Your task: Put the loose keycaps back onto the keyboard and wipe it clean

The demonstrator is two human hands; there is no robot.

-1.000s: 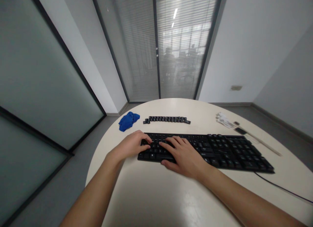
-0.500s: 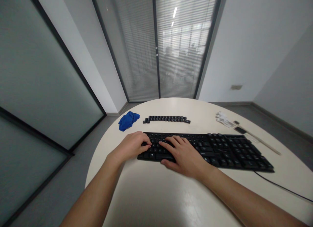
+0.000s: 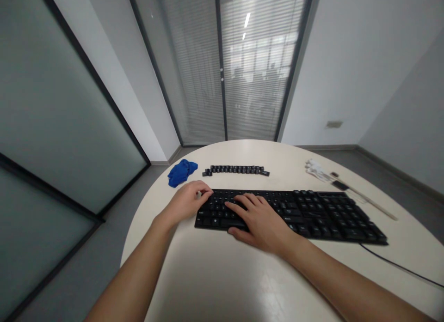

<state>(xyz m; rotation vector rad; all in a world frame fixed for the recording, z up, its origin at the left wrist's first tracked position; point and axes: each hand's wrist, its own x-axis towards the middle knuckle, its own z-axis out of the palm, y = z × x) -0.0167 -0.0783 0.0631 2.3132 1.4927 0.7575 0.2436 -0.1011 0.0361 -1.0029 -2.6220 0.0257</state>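
Observation:
A black keyboard (image 3: 333,215) lies across the pale round table, its left part under my hands. My left hand (image 3: 185,202) is over the keyboard's upper left corner, thumb and forefinger pinched together; whatever is between the fingertips is too small to make out. Resting on the keys, my right hand (image 3: 262,222) has its fingers spread and its thumb at the front edge. Behind the keyboard, small black keycaps (image 3: 237,169) stand in rows.
A crumpled blue cloth (image 3: 182,172) lies at the back left of the table (image 3: 215,280). At the right are white gloves (image 3: 316,168), a small black object (image 3: 340,185) and a thin stick (image 3: 373,203). A cable (image 3: 398,265) runs off to the right.
My left hand has lifted and moved slightly back and left from the keys, uncovering some of them. My right hand has stayed where it was.

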